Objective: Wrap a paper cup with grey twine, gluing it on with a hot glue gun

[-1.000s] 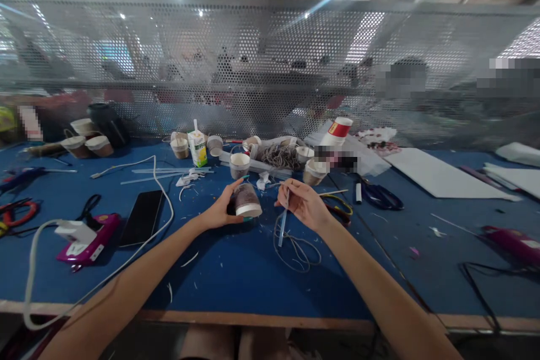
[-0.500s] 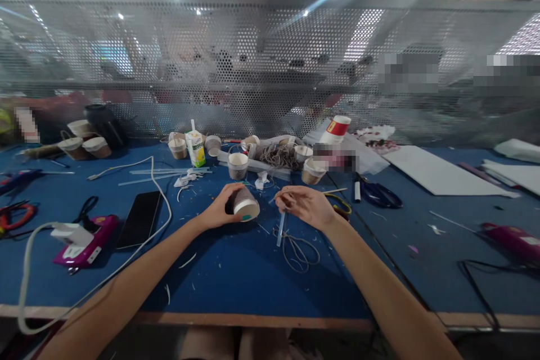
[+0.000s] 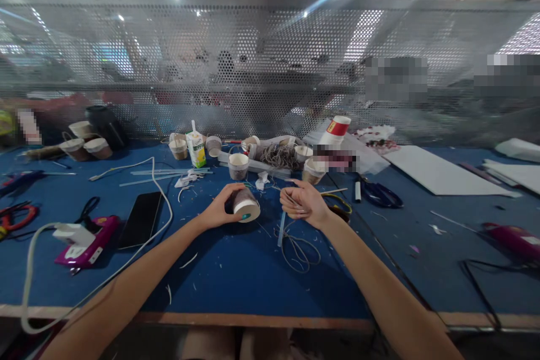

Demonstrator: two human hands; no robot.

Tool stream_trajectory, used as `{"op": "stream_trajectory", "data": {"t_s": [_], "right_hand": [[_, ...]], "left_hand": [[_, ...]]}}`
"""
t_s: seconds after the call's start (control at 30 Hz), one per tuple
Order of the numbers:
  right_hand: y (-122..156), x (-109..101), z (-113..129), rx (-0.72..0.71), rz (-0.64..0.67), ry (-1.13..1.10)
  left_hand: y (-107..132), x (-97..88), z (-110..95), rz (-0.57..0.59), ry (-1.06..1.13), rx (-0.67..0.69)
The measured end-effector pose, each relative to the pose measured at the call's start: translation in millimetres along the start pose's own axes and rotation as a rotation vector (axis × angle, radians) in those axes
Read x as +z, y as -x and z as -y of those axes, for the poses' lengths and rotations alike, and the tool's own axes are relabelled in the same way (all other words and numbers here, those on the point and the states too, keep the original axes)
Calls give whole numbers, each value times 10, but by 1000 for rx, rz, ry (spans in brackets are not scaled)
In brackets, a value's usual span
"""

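Note:
My left hand [image 3: 220, 208] is wrapped round a small brown paper cup [image 3: 245, 205] tipped on its side, its white-rimmed mouth with a teal inside facing me. My right hand [image 3: 304, 202] is just right of the cup, fingers pinched on a thin clear stick [image 3: 282, 227] that hangs down toward the blue table [image 3: 236, 270]. A loop of grey string [image 3: 298, 250] lies on the table under that hand.
Several small cups [image 3: 238, 165], a juice carton [image 3: 197, 148] and a tangle of string [image 3: 278, 156] sit behind my hands. A black phone [image 3: 140, 218], a pink glue gun [image 3: 86, 242] with white cable lie left; scissors [image 3: 379, 194] and white sheets [image 3: 439, 177] lie right. A perforated metal screen [image 3: 270, 67] closes the back.
The cup has tipped further so its mouth faces me. My right hand has drawn in toward the cup and turned palm-up, the clear stick still hanging from it.

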State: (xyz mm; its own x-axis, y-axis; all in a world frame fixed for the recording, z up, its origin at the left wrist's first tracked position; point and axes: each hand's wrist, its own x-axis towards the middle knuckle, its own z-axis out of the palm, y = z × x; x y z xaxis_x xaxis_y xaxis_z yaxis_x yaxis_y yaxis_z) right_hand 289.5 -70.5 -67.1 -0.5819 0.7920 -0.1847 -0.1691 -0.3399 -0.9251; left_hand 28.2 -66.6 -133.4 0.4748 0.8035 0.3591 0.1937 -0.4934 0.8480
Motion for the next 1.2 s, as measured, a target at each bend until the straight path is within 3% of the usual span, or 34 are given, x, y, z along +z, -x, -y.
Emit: {"op": "stream_trajectory", "data": {"t_s": [0.17, 0.4, 0.6, 0.93, 1.2], "right_hand": [[-69, -16, -121, -201, -159, 175], [-52, 80, -160, -248, -202, 373], [-42, 206, -228, -292, -164, 586], [-66, 361, -275, -293, -89, 852], [-82, 374, -273, -379, -133, 1133]], "left_hand": [[18, 16, -62, -43, 75, 20], [40, 140, -101, 77, -12, 86], [44, 142, -59, 120, 101, 32], [22, 230, 29, 23, 367, -5], [8, 252, -33, 8, 366, -57]]}}
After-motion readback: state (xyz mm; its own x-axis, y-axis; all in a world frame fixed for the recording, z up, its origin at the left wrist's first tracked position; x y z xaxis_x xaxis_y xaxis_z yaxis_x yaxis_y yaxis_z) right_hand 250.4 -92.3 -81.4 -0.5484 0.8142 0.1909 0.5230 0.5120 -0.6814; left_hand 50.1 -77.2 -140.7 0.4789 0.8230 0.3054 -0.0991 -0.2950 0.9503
